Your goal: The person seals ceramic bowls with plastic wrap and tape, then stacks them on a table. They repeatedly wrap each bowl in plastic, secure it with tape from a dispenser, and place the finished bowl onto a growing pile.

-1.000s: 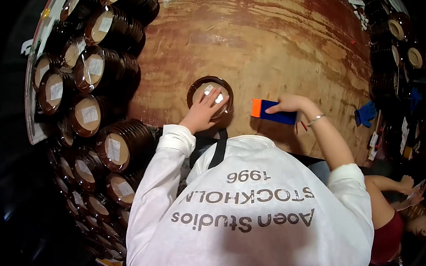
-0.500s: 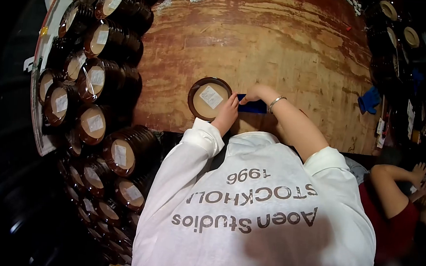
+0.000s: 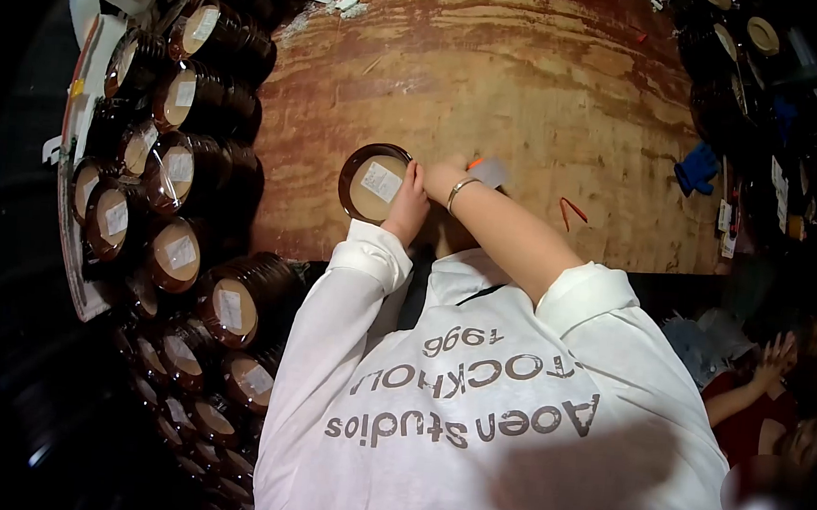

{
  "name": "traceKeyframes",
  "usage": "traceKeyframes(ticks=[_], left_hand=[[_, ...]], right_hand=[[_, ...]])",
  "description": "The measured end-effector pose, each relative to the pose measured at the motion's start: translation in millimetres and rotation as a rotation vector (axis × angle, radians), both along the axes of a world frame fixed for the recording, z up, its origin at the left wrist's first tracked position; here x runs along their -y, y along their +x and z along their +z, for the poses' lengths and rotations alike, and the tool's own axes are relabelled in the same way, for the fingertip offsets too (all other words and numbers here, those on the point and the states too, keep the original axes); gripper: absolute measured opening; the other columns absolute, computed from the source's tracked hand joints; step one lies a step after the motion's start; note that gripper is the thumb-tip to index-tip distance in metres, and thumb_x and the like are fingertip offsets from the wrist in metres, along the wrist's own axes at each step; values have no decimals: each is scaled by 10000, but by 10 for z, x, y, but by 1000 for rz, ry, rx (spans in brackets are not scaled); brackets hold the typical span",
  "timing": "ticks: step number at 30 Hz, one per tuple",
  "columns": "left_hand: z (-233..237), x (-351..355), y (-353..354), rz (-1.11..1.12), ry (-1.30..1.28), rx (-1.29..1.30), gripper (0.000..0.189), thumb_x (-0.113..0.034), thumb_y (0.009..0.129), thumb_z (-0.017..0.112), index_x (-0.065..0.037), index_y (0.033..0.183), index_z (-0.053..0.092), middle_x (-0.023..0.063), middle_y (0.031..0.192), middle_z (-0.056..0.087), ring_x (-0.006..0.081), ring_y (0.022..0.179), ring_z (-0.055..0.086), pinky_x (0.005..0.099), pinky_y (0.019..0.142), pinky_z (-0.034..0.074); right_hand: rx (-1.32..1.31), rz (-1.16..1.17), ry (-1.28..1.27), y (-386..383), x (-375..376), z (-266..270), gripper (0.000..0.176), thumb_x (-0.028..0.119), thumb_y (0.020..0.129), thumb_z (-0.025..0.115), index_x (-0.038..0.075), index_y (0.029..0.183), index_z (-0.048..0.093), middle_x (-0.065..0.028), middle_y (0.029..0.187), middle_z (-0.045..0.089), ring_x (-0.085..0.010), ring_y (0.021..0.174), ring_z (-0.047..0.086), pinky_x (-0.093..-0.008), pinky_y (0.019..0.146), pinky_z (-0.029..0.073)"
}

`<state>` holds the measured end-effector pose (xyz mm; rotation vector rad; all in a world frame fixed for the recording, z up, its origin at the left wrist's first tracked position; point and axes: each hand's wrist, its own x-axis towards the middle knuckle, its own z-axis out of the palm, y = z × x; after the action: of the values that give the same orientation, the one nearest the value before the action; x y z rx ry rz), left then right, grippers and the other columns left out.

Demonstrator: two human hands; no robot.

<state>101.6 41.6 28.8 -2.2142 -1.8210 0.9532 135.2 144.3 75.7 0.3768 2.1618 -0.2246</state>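
A round dark-brown dish (image 3: 362,165) with a tan face and a white label (image 3: 380,182) is at the near edge of the wooden table, slightly tilted. My left hand (image 3: 409,208) has its fingers closed on the dish's right rim. Close beside it, my right hand (image 3: 443,182) is bent toward the same rim, its fingertips mostly hidden. Just beyond my right wrist lies a pale, translucent item (image 3: 490,173) with an orange part (image 3: 474,164). A thin red V-shaped item (image 3: 573,213) lies farther right on the table.
Wrapped stacks of brown dishes (image 3: 180,168) fill the left side. More stacks (image 3: 724,83) stand at the right, near a blue glove (image 3: 697,170) on the table (image 3: 496,81). White scraps (image 3: 348,1) lie at the far edge. Another person (image 3: 749,402) is at the lower right.
The dish has shifted left and tilted, with my left hand on it. My right hand has moved left to its rim. The blue item under my right hand is out of sight; the orange part now shows.
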Motion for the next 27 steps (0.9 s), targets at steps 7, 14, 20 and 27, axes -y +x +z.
traceKeyframes(ticks=[7,14,20,27], left_hand=[[43,-202,0,-173,-241,-130,436,-327,797,415,-76,1132,537,100,1218,459,276,1201,330,498,1031,92],[6,-94,264,-313,-254,-105,408,-293,772,437,-52,1077,562,93,1172,488,272,1176,354,470,1030,124],[103,-39,219,-337,-224,31,385,-264,750,457,-31,1029,583,86,1133,513,269,1155,375,446,1029,151],[488,-345,-949,560,344,910,419,-332,721,621,-30,1000,540,179,996,535,347,916,505,386,766,421]], right_hand=[[-280,-661,-371,678,-644,217,490,477,668,610,57,921,621,-149,893,623,-275,782,591,-359,686,455],[-510,-1402,-660,1697,-702,459,467,455,753,576,-6,819,602,-99,702,603,-158,549,569,-271,523,454],[-755,-1838,-990,1806,-530,558,393,385,812,545,12,932,567,-74,758,597,-129,606,580,-257,547,474],[-801,-1921,-1469,1728,-529,321,387,373,811,554,9,942,553,-67,793,602,-143,658,595,-264,587,493]])
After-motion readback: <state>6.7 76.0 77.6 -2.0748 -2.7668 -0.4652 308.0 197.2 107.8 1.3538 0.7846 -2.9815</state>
